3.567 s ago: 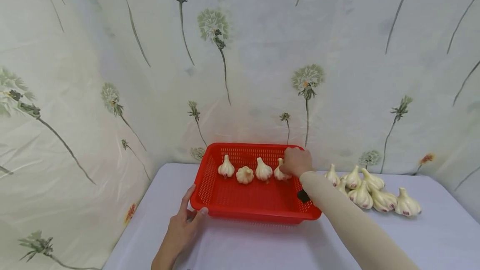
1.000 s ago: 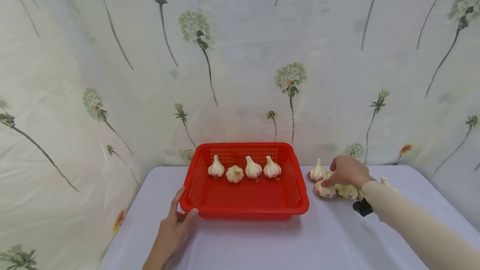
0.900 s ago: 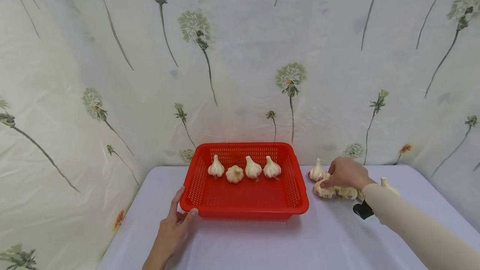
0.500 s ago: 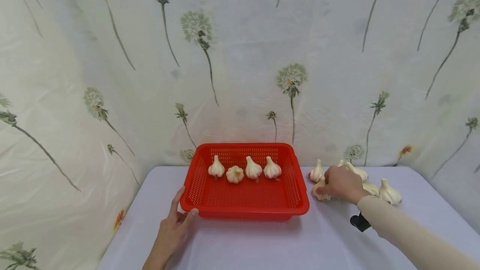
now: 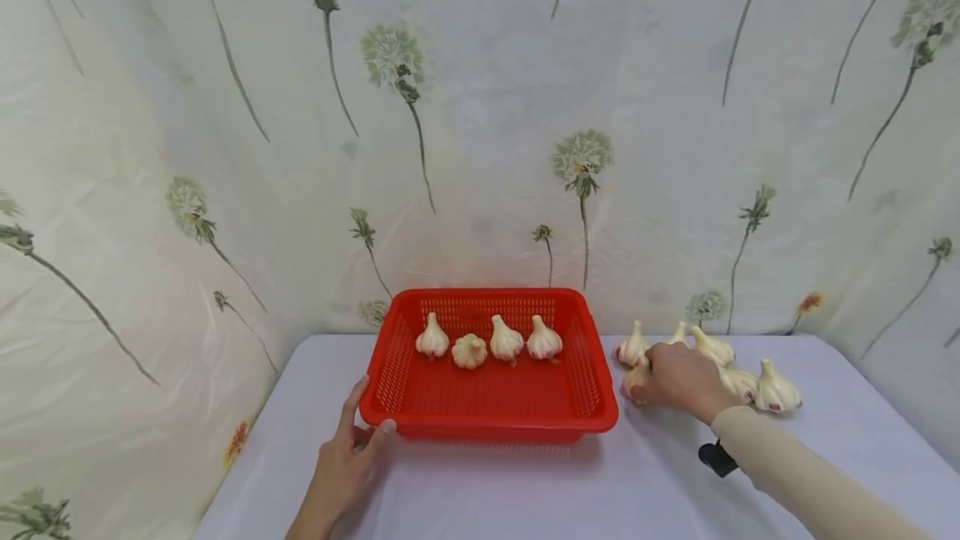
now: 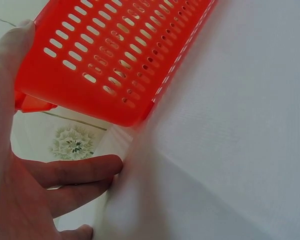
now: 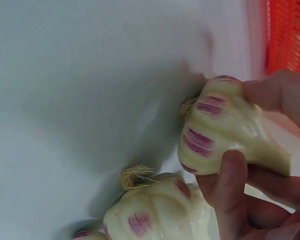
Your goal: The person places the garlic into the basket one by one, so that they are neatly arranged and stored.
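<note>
1. Here's the right hand (image 5: 684,377), thumb and fingers gripping a garlic bulb (image 7: 215,130), purple streaks bright on its pale skin!
2. That bulb is just right of the red basket (image 5: 487,425), at the near left of a cluster; whether it clears the surface (image 5: 525,498), I can't tell.
3. Over to the left hand (image 5: 345,461): thumb and forefinger spread, resting against the basket's near left corner, the other fingers stretched out below the rim.
4. Inside, four bulbs (image 5: 506,340) line up towards the far side, the second from the left with its neck turned to the camera.
5. More bulbs (image 5: 776,390) crowd the surface around and beyond the right hand, some partly hidden.
6. Behind it all, a dandelion-print backdrop (image 5: 480,232).
</note>
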Action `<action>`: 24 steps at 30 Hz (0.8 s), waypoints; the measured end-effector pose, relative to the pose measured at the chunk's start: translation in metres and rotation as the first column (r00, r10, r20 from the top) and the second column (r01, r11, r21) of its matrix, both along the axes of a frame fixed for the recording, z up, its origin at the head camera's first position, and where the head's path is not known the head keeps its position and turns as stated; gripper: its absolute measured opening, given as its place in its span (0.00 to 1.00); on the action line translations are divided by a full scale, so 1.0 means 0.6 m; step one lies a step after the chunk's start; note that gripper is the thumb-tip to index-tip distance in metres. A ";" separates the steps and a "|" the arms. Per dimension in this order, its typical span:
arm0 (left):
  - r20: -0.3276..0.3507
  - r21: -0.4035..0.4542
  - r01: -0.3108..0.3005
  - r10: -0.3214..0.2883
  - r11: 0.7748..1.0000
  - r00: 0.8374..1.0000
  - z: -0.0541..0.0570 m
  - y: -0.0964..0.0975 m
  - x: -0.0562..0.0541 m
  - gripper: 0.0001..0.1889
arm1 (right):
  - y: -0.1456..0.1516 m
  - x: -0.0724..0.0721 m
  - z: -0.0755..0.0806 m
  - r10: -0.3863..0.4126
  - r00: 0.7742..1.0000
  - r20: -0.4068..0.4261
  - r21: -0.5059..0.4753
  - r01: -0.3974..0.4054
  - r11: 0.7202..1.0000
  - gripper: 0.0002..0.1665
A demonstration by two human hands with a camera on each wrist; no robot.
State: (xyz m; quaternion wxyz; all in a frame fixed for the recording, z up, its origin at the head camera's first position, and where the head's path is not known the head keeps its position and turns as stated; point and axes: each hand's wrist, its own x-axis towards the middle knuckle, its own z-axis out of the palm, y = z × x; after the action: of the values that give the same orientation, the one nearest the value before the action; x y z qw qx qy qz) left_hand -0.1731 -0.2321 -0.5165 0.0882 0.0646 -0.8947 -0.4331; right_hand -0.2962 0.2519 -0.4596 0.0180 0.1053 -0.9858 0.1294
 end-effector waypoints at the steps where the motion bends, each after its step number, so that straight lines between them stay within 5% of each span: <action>1: 0.012 0.003 -0.001 0.001 1.000 1.000 -0.001 0.000 0.000 0.41 | 0.001 0.000 -0.001 0.003 1.000 0.000 0.007 -0.003 1.000 0.18; 24: 0.012 -0.004 0.001 -0.001 1.000 1.000 0.002 0.000 0.000 0.42 | 0.005 -0.001 -0.012 0.072 0.997 -0.026 0.037 -0.071 0.997 0.19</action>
State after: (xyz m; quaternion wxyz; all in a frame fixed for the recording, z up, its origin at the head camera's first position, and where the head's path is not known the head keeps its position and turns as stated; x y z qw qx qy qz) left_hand -0.1730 -0.2321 -0.5150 0.0828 0.0665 -0.8961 -0.4309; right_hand -0.2968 0.2547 -0.4666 0.0251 0.1425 -0.9832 0.1109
